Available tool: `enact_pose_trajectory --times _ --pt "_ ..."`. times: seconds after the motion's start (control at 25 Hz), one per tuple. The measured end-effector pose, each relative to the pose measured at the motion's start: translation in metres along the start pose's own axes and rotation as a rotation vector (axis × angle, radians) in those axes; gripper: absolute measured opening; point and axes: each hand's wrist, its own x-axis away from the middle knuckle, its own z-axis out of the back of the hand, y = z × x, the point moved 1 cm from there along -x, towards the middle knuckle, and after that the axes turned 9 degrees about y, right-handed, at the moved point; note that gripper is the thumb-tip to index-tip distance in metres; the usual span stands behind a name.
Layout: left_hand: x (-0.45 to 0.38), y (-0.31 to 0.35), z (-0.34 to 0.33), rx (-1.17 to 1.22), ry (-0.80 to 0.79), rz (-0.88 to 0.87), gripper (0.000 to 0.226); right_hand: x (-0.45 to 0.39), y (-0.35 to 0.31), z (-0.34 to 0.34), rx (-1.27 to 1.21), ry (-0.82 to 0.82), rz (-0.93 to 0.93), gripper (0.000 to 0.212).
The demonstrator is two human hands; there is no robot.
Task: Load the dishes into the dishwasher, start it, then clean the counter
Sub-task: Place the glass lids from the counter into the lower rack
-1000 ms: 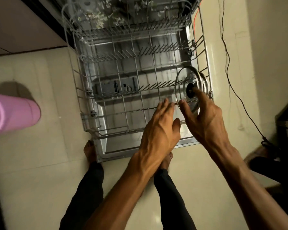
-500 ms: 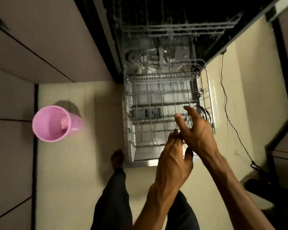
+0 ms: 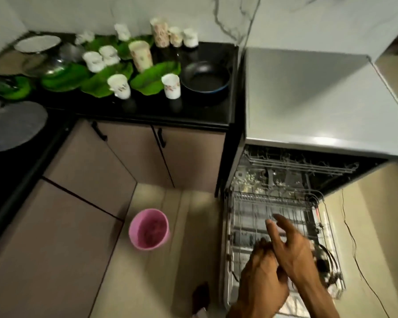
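Blurring glass lid (image 3: 329, 263) behind right hand (image 3: 292, 251)

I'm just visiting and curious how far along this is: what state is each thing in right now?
Dishwasher door: open.
Lower rack: pulled out, nearly empty.
Glass lid: standing in the rack's right side.
Frying pan: on the counter, not loaded.
Cups: on the counter.
Pink bucket: upright on the floor.
Left hand: open, empty.
Right hand: open, empty.
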Motion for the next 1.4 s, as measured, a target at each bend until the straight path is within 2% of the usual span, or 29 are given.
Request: enact_pose_trajectory --times 0.12,0.24,0.32,0.44,0.56,0.72,0.88,1.04,1.12,1.2,1.32,1.4 --pt "-0.005 -0.014 0.031 -0.03 0.036 0.018 0.059 0.004 -0.023 -0.013 -0.004 -0.028 0.067 0.066" --pt "-0.015 -0.025 0.059 -0.065 0.13 0.057 0.063 0.007 -0.049 -0.023 0.009 -0.073 0.129 0.055" --pt "-0.022 -0.025 0.076 -0.103 0.189 0.07 0.059 0.006 -0.058 -0.026 0.014 -0.091 0.199 0.055" --pt "-0.021 -0.025 0.102 -0.157 0.339 0.056 0.091 0.001 -0.07 -0.03 0.033 -0.138 0.291 0.065" --pt "-0.022 -0.031 0.121 -0.137 0.458 0.05 0.078 0.0 -0.087 -0.034 0.02 -0.144 0.369 0.058" --pt "-0.014 -0.033 0.154 -0.09 0.553 0.115 0.094 0.0 -0.111 -0.048 -0.034 -0.183 0.493 0.056" --pt "-0.01 -0.048 0.186 -0.063 0.63 0.158 0.069 0.002 -0.139 -0.073 -0.01 -0.212 0.561 0.069" --pt "-0.009 -0.077 0.226 -0.014 0.713 0.19 0.092 0.003 -0.177 -0.107 0.008 -0.254 0.605 0.059" --pt "-0.009 -0.091 0.251 0.005 0.726 0.192 0.093 0.006 -0.197 -0.125 0.011 -0.254 0.612 0.058" --pt "-0.009 -0.104 0.277 -0.031 0.763 0.173 0.089 0.008 -0.218 -0.142 -0.001 -0.23 0.632 0.06" --pt "-0.013 -0.126 0.319 -0.054 0.799 0.145 0.069 0.008 -0.252 -0.167 0.018 -0.204 0.653 0.059" --pt "-0.016 -0.142 0.342 -0.041 0.793 0.137 0.067 0.008 -0.272 -0.183 0.022 -0.192 0.641 0.062"
